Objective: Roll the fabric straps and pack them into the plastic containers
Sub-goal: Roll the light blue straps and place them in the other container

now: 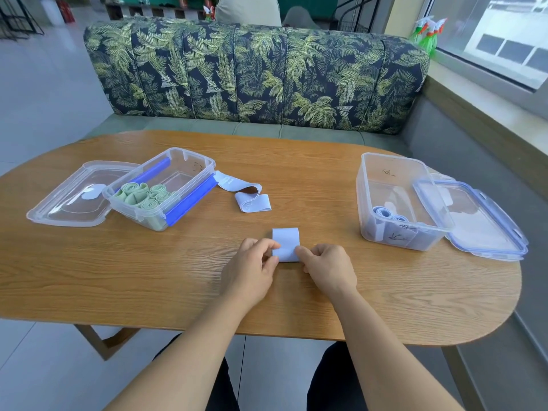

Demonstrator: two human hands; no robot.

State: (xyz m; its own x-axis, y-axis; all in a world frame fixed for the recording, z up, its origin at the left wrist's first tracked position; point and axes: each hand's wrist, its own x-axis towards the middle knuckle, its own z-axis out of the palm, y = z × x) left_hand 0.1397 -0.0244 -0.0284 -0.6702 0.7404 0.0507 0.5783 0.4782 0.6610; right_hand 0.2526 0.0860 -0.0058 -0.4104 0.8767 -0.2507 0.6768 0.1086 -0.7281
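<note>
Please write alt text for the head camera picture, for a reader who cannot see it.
The left hand and right hand pinch a pale blue strap on a wooden table. The left box holds green rolls, the right box blue rolls.

Left hand [252, 264] and right hand [327, 266] pinch a pale-blue strap [285, 243] on the table [118, 277].

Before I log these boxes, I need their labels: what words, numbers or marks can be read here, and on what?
Nothing reads clearly.
Right container: black handwritten marks on far and near walls, illegible.
Left container: faint dark marks on far wall, too small.
Loose strap: small print, blurred.
Lid sticker: no text visible.
Held strap: no print visible.
</note>
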